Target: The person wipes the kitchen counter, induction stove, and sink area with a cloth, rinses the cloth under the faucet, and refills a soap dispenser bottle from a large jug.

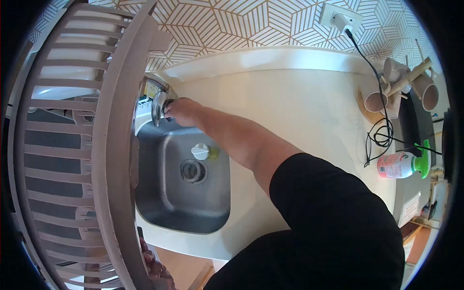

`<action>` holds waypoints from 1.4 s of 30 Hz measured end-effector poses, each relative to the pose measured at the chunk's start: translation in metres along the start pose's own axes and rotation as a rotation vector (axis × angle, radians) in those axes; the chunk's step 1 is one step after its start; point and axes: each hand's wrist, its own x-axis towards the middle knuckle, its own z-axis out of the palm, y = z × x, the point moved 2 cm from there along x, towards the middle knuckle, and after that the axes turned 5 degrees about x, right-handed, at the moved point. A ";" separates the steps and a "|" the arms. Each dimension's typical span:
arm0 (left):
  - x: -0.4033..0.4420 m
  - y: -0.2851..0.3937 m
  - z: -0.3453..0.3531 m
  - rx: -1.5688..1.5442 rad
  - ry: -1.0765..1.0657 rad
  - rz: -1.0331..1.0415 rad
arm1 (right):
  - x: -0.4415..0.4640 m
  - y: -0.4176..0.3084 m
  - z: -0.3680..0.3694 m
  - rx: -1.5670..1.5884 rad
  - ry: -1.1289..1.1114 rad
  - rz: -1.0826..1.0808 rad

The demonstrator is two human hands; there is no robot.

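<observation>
My right hand [182, 111] reaches across the counter and has its fingers closed on the chrome faucet [159, 107] at the back of the sink [145, 203]. A large taupe plastic dish rack [115, 145] with slatted sides stands tilted up along the left of the view. At its lower edge is my left hand [157, 268], curled against the rack and partly hidden by it. In the sink, a small white-capped container [200, 152] with a yellow-green part lies beside the round drain [193, 171].
White counter [299, 96] extends right of the sink. A wooden cup stand [411, 76] with several cups, a black cord [382, 137] and a pink spray bottle [397, 165] with green trigger stand at the right. The cord's plug sits in a wall outlet [340, 20].
</observation>
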 end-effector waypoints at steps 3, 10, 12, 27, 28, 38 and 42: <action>-0.001 -0.001 0.003 0.003 -0.025 0.000 | -0.008 -0.002 -0.052 0.227 -0.056 -0.006; -0.004 -0.002 -0.013 -0.065 -0.252 -0.109 | -0.071 0.057 -0.078 -0.086 0.174 -0.087; -0.003 -0.015 0.010 0.054 0.013 0.069 | -0.100 0.024 -0.069 -0.083 0.039 -0.105; 0.002 -0.019 0.016 0.072 -0.049 0.046 | -0.275 0.089 -0.256 -1.025 0.413 0.359; 0.003 -0.015 0.013 0.081 -0.018 0.050 | -0.265 0.092 -0.252 -1.066 0.367 0.316; 0.019 -0.013 -0.012 0.008 0.095 0.002 | -0.085 0.049 -0.139 -0.877 0.069 -0.003; 0.021 -0.011 -0.014 0.019 0.106 -0.007 | -0.029 0.046 -0.089 -0.949 0.088 -0.138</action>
